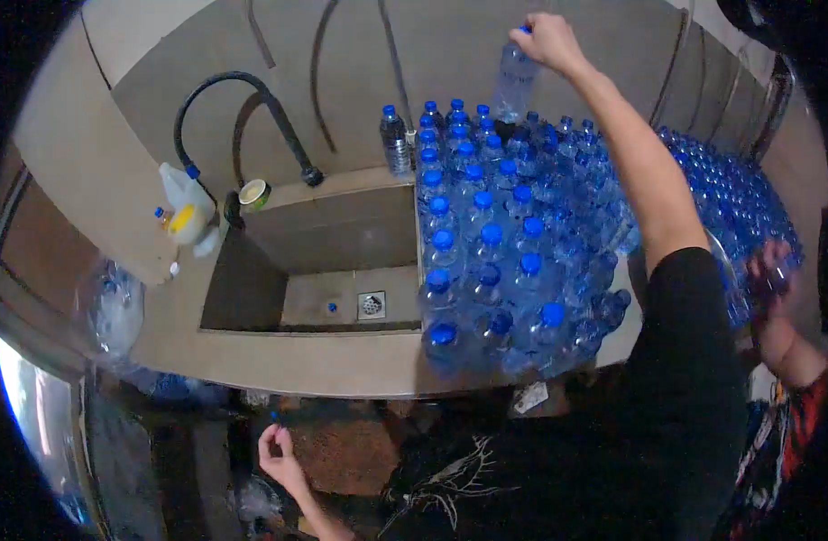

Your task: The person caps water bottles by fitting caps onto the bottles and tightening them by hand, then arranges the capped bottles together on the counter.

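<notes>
My right hand (551,41) grips a clear water bottle (515,86) by its blue-capped top, holding it upright at the back edge of the packed bottles (491,236). These stand close together on the counter, most with blue caps. Below the counter's front edge, my left hand (279,455) is raised with fingertips pinched. A small blue cap (273,416) shows at those fingertips.
Left of the bottles is a sink (319,298) with a black hose faucet (292,144) and a loose blue cap (332,307) inside. A single bottle (395,142) stands behind. At right, a co-worker's hand (772,270) is near more bottles (730,194).
</notes>
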{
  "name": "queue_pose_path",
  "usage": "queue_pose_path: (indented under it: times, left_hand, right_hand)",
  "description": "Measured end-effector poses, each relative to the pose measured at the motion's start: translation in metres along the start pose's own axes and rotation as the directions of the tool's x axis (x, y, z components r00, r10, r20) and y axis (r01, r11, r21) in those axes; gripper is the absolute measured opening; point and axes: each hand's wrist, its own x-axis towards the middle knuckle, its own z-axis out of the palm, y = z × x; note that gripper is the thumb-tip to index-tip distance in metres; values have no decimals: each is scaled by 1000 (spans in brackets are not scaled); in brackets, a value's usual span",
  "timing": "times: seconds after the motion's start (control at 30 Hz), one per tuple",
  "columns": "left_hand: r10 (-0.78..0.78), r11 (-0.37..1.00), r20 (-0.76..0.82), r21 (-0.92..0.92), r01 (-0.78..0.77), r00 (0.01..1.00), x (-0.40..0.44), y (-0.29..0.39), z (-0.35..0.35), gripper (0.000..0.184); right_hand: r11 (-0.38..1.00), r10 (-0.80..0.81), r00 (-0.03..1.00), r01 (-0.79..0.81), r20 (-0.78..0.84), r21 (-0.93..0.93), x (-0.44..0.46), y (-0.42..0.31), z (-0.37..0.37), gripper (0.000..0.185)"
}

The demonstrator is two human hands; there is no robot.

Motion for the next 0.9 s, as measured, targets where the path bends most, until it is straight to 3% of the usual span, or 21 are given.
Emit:
queue_pose_path:
  times: [0.07, 0.13, 0.2, 0.27, 0.33, 0.4, 0.47, 0.6, 0.63, 0.67, 0.7, 0.73, 0.77, 0.8, 0.87, 0.9]
  left_hand:
    - [-209, 972, 21, -108, 210, 978, -14, 21, -9, 16]
    - [-96, 993, 74, -65, 101, 993, -23, 29, -16, 14]
    - [-83, 992, 165, 109, 65, 983, -14, 78, -10, 11]
    - [-50, 996, 207, 80, 34, 977, 6, 114, 8, 6]
    - [13, 983, 290, 173, -66, 957, 31, 159, 34, 8]
    - [160, 945, 413, 200, -260, 897, 63, 190, 69, 16]
    - [441, 837, 462, 98, -539, 769, 85, 240, 124, 26]
    - [446, 819, 726, -96, -565, 523, 105, 350, 242, 35]
    - [489, 732, 767, -102, -674, 415, 105, 372, 275, 35]
    - [515, 631, 802, -116, -767, 303, 105, 390, 309, 35]
    - [620, 450, 757, -130, -884, 204, 109, 394, 351, 37]
    - [699, 252, 710, -127, -959, 90, 112, 393, 395, 39]
    - [654, 218, 753, -91, -972, 76, 110, 399, 433, 42]
    - [604, 179, 794, -56, -982, 65, 107, 406, 466, 46]
    - [424, 118, 902, 35, -992, 83, 98, 418, 514, 48]
    - [371, 109, 921, 81, -991, 117, 94, 419, 530, 48]
  right_hand:
    - [992, 118, 972, -123, 203, 11, -24, 10, 43, 39]
    - [973, 189, 872, -229, 451, 34, -35, 12, 77, 39]
    - [947, 214, 681, -322, 700, 23, -43, 4, 86, 40]
    - [993, 56, 634, -115, 771, 22, -65, 16, 144, 41]
    - [996, 16, 559, -84, 829, 37, -86, 2, 136, 43]
    - [995, 15, 593, -87, 805, 46, -90, 9, 143, 40]
    - [997, -9, 601, -55, 799, 53, -79, 1, 79, 38]
    - [961, 23, 886, -148, 464, 234, -102, 56, -57, 35]
    - [956, 82, 907, -189, 412, 225, -122, 70, -105, 35]
    - [957, 190, 894, -260, 406, 125, -148, 87, -145, 35]
    - [907, 350, 848, -414, 397, 84, -176, 100, -180, 35]
    - [891, 436, 821, -452, 369, -45, -207, 115, -209, 36]
    - [832, 554, 725, -489, 409, -260, -246, 141, -229, 37]
    - [766, 642, 626, -543, 443, -344, -296, 172, -240, 36]
    - [657, 750, 385, -522, 538, -544, -356, 169, -263, 30]
    - [736, 671, 471, -521, 573, -433, -402, 168, -263, 30]
